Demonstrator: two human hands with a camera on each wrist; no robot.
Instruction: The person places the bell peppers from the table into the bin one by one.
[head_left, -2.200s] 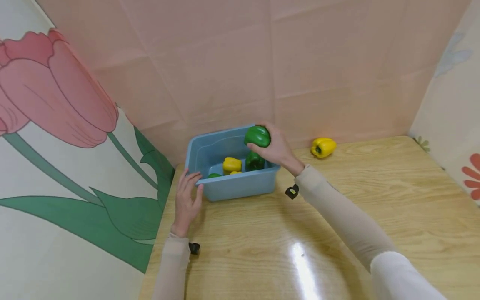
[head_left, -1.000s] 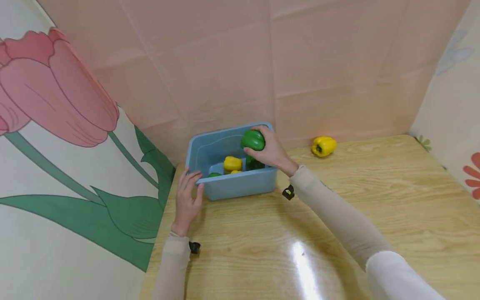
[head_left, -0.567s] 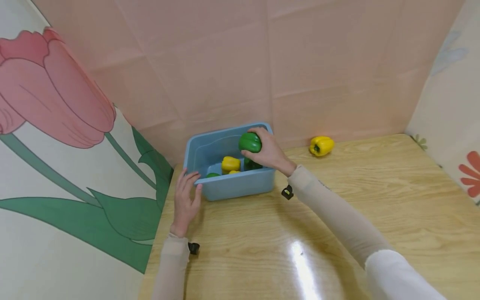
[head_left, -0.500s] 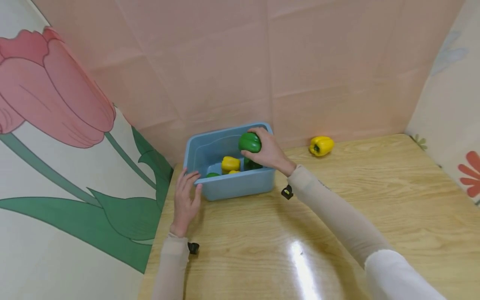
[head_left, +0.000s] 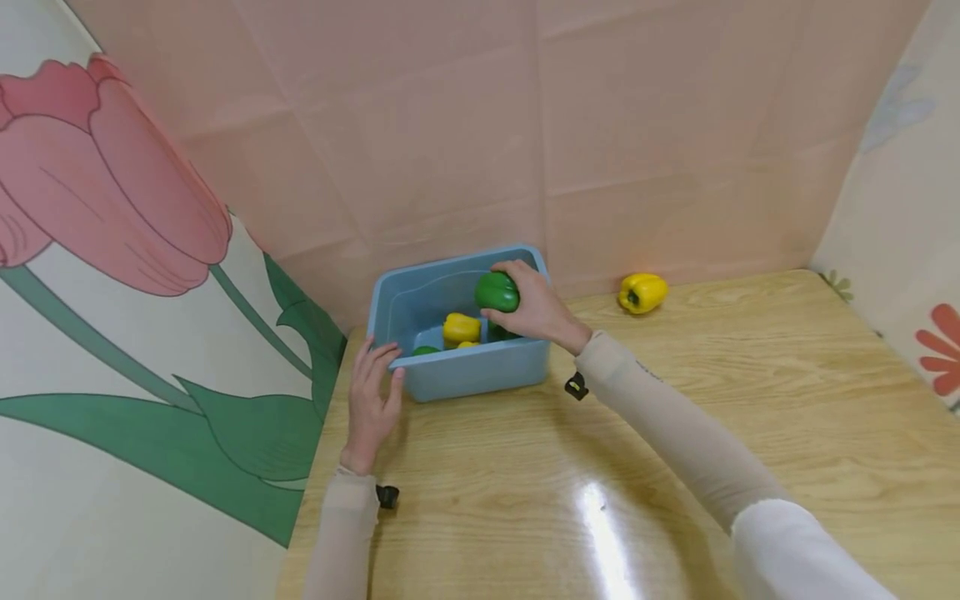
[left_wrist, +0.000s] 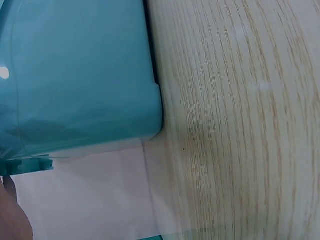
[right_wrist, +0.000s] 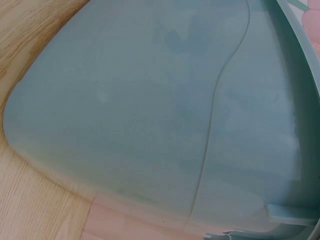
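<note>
A blue plastic bin [head_left: 480, 375] stands against the back wall. My right hand [head_left: 540, 308] holds a green bell pepper [head_left: 497, 292] inside its right half, fingers behind the pepper and thumb in front. Beneath that hand, another green pepper [head_left: 497, 331] is mostly covered. At the bin's front left corner, the fingers of my left hand [head_left: 372, 412] hook over the rim while the thumb lies outside the front wall. A yellow pepper [head_left: 461, 328] sits mid-bin, with parts of a second yellow pepper [head_left: 468, 344] and a green one [head_left: 426, 350] showing above the front rim. Both wrist views show mostly the bin's outer wall [left_wrist: 85, 75].
To the right of the bin, a yellow bell pepper [head_left: 642, 293] lies on the wooden table [head_left: 712, 358] near the back wall. A pink sheet [head_left: 420, 125] covers that wall. The left wall [head_left: 142, 467] with a painted tulip borders the table.
My right hand has carried the green pepper left and lower into the bin, covering more of the green pepper below. The left hand keeps its place on the rim.
</note>
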